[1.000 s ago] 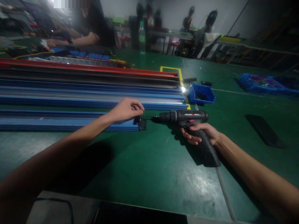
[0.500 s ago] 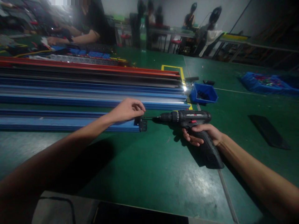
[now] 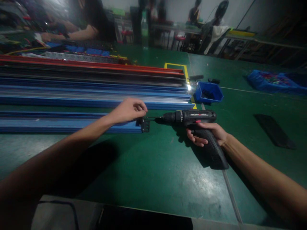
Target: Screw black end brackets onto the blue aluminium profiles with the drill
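Note:
My right hand [image 3: 211,132] is wrapped round the grip of a black cordless drill [image 3: 198,116], which points left. Its long thin bit [image 3: 152,118] reaches the black end cap [image 3: 145,125] on the near blue rail [image 3: 128,127]. Over that rail's right end, my left hand [image 3: 131,109] is closed, with thumb and fingertips curled together just above the cap. Whatever lies between those fingertips is too small or hidden to name.
Behind the near rail lie several long blue, black and red rails [image 3: 96,65]. A blue bin [image 3: 209,92] with dark small parts stands at their right ends. Farther right are a flat black piece [image 3: 274,131] and a blue tray [image 3: 263,83]. Another person's arm [image 3: 81,33] is across the table.
The whole view has shifted slightly, so everything sits a little higher in the picture. Both hands, the drill and the rail keep nearly the same places relative to each other.

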Demonstrator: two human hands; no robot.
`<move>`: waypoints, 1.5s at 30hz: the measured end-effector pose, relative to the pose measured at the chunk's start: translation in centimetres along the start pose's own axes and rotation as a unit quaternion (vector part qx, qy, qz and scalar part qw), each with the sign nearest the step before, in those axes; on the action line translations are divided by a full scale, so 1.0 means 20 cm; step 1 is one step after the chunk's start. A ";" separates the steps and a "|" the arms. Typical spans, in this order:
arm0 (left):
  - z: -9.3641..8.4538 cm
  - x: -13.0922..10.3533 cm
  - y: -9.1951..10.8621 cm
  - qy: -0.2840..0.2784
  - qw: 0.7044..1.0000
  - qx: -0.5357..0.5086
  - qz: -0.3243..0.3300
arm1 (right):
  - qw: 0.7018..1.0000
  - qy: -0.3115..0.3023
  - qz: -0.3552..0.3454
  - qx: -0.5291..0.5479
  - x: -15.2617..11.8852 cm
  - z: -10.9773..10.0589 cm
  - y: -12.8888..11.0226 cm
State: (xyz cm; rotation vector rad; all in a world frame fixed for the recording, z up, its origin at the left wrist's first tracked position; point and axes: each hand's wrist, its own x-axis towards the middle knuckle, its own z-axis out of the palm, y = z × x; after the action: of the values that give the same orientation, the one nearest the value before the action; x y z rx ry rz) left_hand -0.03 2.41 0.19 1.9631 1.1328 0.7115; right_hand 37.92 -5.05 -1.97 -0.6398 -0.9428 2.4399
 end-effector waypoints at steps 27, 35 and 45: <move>-0.01 0.01 -0.01 -0.011 1.000 -0.018 0.006 | 0.999 -0.015 -0.025 -0.013 0.01 -0.01 0.01; -0.01 0.00 -0.01 -0.009 1.000 -0.016 0.015 | 0.999 0.008 -0.026 -0.034 0.01 0.01 0.00; -0.01 0.01 -0.01 -0.013 1.000 -0.011 0.018 | 0.998 0.036 -0.014 -0.051 0.01 0.05 -0.01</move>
State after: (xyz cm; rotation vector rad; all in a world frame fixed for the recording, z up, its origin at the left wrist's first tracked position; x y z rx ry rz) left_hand -0.27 2.68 0.13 1.9733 1.0718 0.7126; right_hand 37.20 -5.21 -1.22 -0.7392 -1.0458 2.3389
